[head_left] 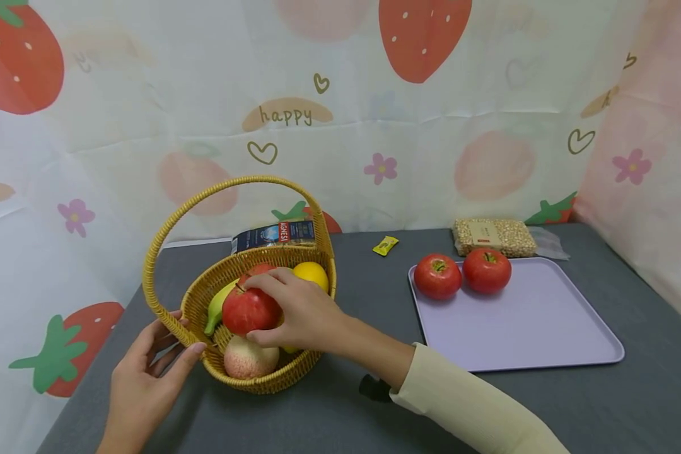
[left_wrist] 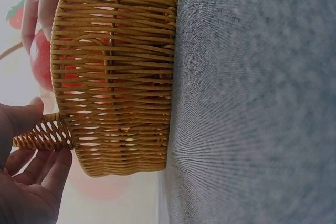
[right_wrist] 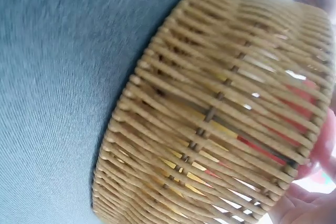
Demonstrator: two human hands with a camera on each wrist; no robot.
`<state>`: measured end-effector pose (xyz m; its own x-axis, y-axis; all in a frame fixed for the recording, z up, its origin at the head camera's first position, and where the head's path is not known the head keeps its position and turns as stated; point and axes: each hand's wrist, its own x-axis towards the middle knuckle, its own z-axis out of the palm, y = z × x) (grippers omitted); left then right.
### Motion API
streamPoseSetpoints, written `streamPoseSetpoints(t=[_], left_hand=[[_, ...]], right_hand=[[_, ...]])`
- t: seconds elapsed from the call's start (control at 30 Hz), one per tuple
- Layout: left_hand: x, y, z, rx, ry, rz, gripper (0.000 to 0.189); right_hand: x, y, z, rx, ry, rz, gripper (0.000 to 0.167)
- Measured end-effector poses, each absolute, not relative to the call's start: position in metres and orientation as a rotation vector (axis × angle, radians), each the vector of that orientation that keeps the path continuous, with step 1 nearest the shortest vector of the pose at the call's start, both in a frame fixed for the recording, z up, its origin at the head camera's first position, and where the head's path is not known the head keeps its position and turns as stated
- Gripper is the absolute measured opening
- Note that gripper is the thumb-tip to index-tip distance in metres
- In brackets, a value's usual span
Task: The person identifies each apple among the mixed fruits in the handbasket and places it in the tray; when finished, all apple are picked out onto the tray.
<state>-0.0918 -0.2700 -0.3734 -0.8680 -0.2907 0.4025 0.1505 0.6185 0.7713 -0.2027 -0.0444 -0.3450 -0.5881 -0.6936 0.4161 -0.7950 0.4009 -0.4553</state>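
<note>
My right hand (head_left: 303,309) grips a red apple (head_left: 250,312) over the wicker basket (head_left: 261,384). My left hand (head_left: 150,372) pinches the foot of the basket's handle, its thumb and fingers on either side of the woven band in the left wrist view. Inside the basket are a pinkish peach (head_left: 251,358), a greenish-yellow banana (head_left: 218,309) and a yellow lemon-like fruit (head_left: 312,273). Another red fruit (head_left: 261,269) sits partly hidden behind the right hand. In the right wrist view, the basket wall (right_wrist: 210,114) hides most of the contents.
Two red apples (head_left: 438,276) rest on the left back part of a lilac tray (head_left: 533,334). A bag of pale grains (head_left: 499,237) lies behind it. Near the middle back is a yellow wrapped candy (head_left: 385,245). A dark blue packet (head_left: 272,235) stands behind the basket.
</note>
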Motion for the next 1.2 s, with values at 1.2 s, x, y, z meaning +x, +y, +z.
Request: streamPoseSetpoints(t=[1.2], left_hand=[[-0.091, -0.270, -0.371, 0.104, -2.338, -1.187, 0.055]], right_hand=[[-0.195, 0.038, -0.347, 1.062, -2.448, 1.221, 0.064]])
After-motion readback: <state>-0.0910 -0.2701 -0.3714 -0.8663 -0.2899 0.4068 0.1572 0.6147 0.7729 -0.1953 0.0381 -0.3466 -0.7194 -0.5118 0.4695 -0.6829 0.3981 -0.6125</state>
